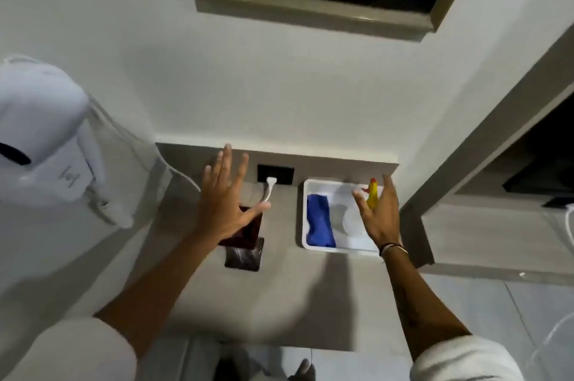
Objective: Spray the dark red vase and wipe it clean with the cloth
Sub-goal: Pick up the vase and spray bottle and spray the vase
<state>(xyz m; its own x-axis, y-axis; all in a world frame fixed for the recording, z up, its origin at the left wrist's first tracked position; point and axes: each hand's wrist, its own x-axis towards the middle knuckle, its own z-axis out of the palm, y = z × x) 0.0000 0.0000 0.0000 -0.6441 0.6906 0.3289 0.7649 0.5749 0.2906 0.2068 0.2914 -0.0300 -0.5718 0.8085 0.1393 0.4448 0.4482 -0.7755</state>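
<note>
Glossy dk-red vase [248,233], square base

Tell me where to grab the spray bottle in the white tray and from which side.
Grip the spray bottle around the neck below its yellow head, coming from the right with the right hand, already open beside it. It appears to stand upright at the white tray's back right; the blue cloth lies clear on the left.

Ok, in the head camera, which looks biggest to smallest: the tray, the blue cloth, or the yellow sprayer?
1. Tray
2. Cloth
3. Sprayer, though the right hand hides part of it, so its full size is unsure.
</note>
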